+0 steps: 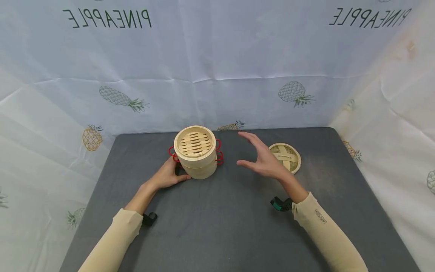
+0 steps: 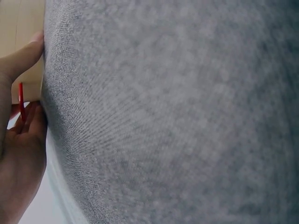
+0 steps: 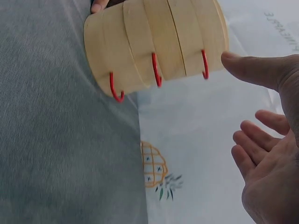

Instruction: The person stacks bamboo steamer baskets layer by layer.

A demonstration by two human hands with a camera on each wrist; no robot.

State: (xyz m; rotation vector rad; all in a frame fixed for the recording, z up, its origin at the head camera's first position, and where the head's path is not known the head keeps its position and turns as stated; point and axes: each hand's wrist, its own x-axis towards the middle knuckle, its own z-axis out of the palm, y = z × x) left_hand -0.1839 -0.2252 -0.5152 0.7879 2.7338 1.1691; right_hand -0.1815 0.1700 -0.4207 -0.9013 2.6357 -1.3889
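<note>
- Steamer stack (image 1: 200, 164): bamboo, round, upright on the dark surface (image 1: 217, 226), toward the far edge, a bit left of center in the head view.
- Right wrist view shows three red loops (image 3: 154, 69) down the stack's right side. More red ones on its left, partly hidden by the hand.
- Top of the stack is uncovered: slatted floor (image 1: 195, 144) visible inside the rim.
- Left hand (image 1: 166, 174): holding the stack low on its left side. Thumb (image 2: 25, 58) on the wall near the base, fingers reaching round the far-left side next to a red loop. Left grip is on the stack; fingertips mostly hidden.
- Right hand (image 1: 263, 156): raised right of the stack, touching nothing. Right grip is wide, thumb and fingers well spread, facing the stack with a gap between.
- Woven lid (image 1: 291, 155): lying on the surface right of the stack, well apart from it, partly covered by the right hand in the head view.
- Both forearms in cream sleeves (image 1: 324, 230), small dark print on the right one. Black wrist device (image 1: 281, 204) at the right wrist has a green patch; similar black piece (image 1: 149, 219) at the left.
- Behind: pale cloth (image 1: 217, 49) with pineapple prints and mirrored "PINEAPPLE" lettering.
</note>
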